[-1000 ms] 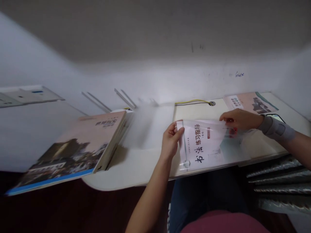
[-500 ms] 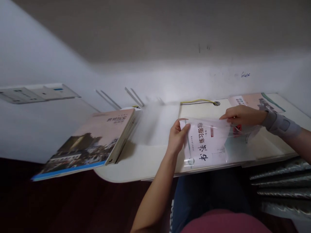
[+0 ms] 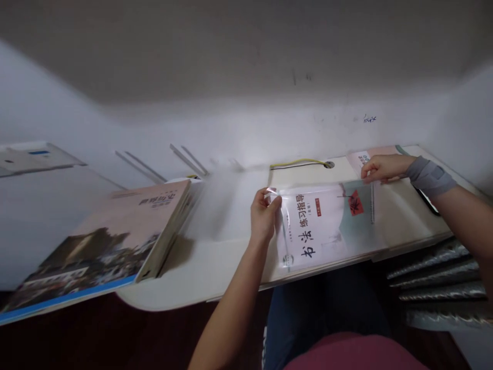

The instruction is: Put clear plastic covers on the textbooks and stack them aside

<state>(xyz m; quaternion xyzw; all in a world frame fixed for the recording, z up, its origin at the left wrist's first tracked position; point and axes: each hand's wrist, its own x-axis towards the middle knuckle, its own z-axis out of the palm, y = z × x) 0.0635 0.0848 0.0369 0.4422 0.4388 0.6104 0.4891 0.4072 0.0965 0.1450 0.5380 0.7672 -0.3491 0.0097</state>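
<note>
**Clear plastic film (image 3: 356,218) spread over a calligraphy workbook (image 3: 308,231) by the left hand (image 3: 264,216) and right hand (image 3: 385,168).**

Left fingers (image 3: 272,198) are clamped with the thumb on the film's near corner, and the workbook lies directly below and right of them. Right fingers (image 3: 372,168) lie together, curled over the far edge; any thumb grip cannot be told. Held at opposite corners, the film probably stays taut and flat over the cover. A thick textbook (image 3: 115,246) lies on the white desk (image 3: 215,267) left of the left fingers, apparently set aside to leave working space. A grey wrist brace (image 3: 430,177) sits behind the right fingers.
</note>
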